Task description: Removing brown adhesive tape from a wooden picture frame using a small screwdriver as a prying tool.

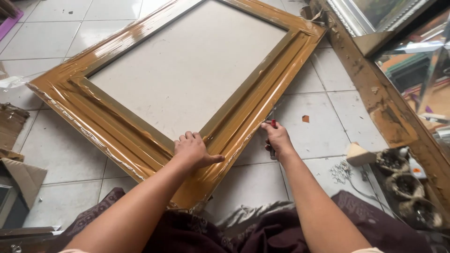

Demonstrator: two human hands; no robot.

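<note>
Item: large golden-brown picture frame (140, 136), wrapped in clear plastic film, lying flat on the tiled floor (309, 136) and filling the upper and middle picture; pale backing board (187, 65) inside. Left hand (193, 151): spread flat, pressing on the frame's near corner at lower centre, grasping nothing. Right hand (277, 139): clenched round a small red-handled tool (272, 125), apparently a cutter, touching the frame's right outer edge. Step, as judged: working the film along that edge. A next move would call for steady downward pressure and a controlled stroke beside the moulding.
</note>
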